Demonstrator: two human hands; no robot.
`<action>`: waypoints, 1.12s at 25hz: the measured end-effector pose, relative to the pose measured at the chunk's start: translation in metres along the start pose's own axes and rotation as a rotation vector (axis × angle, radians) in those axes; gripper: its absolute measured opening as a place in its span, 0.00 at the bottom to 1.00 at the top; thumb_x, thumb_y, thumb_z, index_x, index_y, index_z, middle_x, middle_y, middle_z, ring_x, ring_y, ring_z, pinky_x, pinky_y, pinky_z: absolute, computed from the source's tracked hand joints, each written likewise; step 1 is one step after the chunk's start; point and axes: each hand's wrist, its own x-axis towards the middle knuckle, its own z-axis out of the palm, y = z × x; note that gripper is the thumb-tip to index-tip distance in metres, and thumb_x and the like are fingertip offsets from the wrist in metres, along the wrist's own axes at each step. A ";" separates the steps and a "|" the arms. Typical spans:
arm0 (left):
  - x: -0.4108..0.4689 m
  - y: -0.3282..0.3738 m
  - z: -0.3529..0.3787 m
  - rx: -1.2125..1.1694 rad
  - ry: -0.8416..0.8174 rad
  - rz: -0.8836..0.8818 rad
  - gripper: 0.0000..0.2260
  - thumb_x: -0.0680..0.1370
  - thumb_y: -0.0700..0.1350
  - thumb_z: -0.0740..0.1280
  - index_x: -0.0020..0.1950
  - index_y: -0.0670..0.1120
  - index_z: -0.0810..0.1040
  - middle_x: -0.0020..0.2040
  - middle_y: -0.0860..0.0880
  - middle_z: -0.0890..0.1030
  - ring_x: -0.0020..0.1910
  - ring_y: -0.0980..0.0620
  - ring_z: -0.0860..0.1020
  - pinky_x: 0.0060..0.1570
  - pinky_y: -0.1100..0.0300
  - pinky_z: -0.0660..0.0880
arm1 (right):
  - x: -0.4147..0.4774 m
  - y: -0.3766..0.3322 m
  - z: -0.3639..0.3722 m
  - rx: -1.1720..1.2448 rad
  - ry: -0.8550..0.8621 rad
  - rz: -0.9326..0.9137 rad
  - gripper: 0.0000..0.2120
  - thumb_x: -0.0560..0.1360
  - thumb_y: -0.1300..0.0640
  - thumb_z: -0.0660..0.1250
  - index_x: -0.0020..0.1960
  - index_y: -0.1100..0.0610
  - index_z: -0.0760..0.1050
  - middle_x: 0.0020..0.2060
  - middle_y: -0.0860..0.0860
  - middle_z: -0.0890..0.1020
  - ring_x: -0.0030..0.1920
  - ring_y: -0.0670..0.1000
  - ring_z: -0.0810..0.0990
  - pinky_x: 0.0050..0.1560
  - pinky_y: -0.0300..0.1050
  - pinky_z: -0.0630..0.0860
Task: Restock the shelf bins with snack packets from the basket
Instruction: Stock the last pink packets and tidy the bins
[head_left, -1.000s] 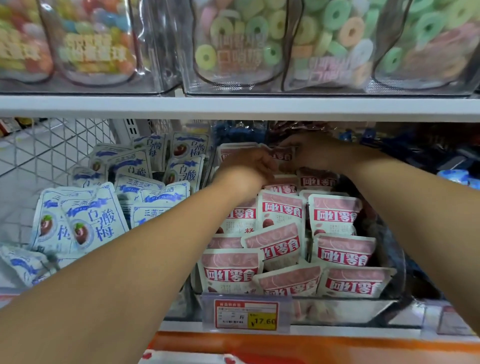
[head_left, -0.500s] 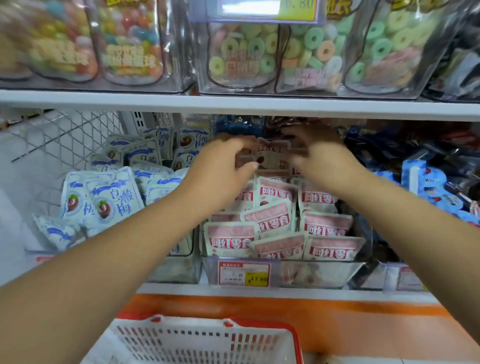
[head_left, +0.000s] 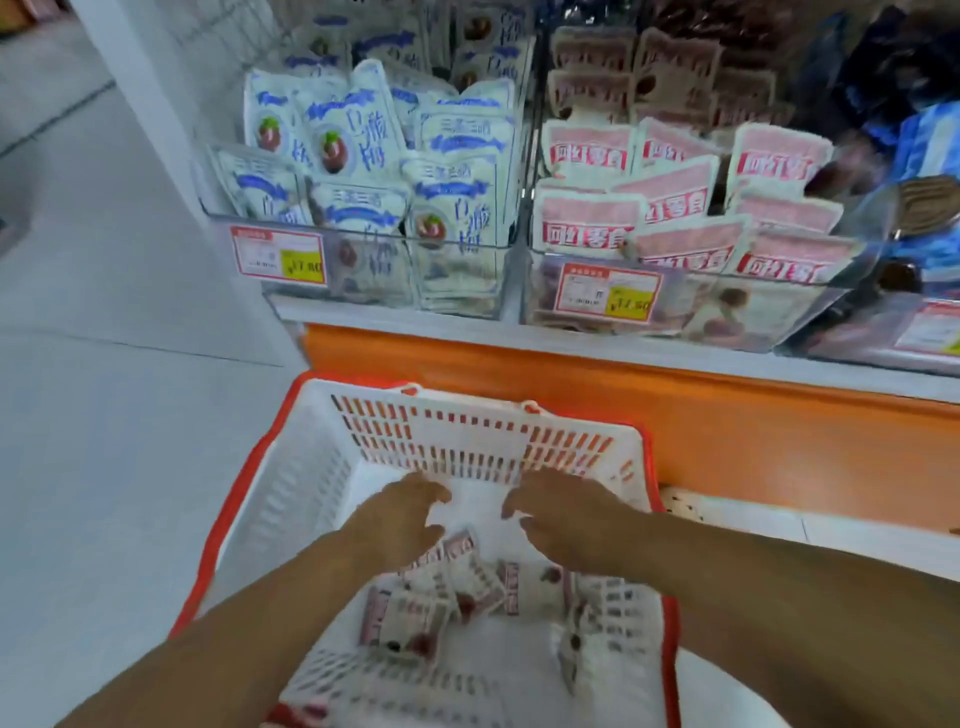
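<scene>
A white basket with a red rim (head_left: 311, 467) stands on the floor below the shelf. Several pink-and-white snack packets (head_left: 462, 587) lie on its bottom. My left hand (head_left: 400, 519) and my right hand (head_left: 566, 519) hover inside the basket just above the packets, fingers loosely spread, holding nothing. On the shelf above, a clear bin (head_left: 727, 317) is filled with pink packets (head_left: 587, 223). Next to it on the left, another clear bin (head_left: 363, 280) holds blue-and-white packets (head_left: 353, 135).
An orange shelf base (head_left: 727, 415) runs behind the basket. Price tags (head_left: 608, 296) hang on the bin fronts. Dark blue packets (head_left: 924, 145) fill a bin at the far right. Pale floor (head_left: 104, 364) lies to the left.
Both hands left the pink packets in the shelf bin and dropped down into the basket. My view tilted down from the shelf to the basket.
</scene>
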 end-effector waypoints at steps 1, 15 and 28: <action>-0.001 -0.015 0.023 -0.014 -0.095 -0.071 0.23 0.79 0.53 0.64 0.73 0.51 0.66 0.73 0.50 0.66 0.70 0.51 0.68 0.69 0.59 0.64 | 0.009 0.005 0.030 0.078 -0.181 0.118 0.16 0.81 0.59 0.57 0.68 0.54 0.72 0.65 0.54 0.73 0.65 0.56 0.73 0.61 0.47 0.71; 0.020 -0.046 0.113 -0.385 -0.335 -0.414 0.30 0.73 0.45 0.68 0.74 0.55 0.63 0.67 0.44 0.65 0.65 0.44 0.70 0.67 0.55 0.70 | 0.085 -0.010 0.194 0.715 -0.257 0.799 0.25 0.68 0.51 0.75 0.61 0.55 0.72 0.56 0.52 0.79 0.56 0.54 0.79 0.52 0.45 0.77; 0.010 0.002 0.041 -1.194 0.034 -0.423 0.12 0.77 0.53 0.69 0.59 0.53 0.82 0.53 0.53 0.85 0.49 0.53 0.83 0.54 0.56 0.78 | 0.065 -0.006 0.110 1.603 0.041 0.646 0.14 0.71 0.61 0.74 0.56 0.60 0.80 0.51 0.58 0.85 0.52 0.60 0.84 0.58 0.61 0.78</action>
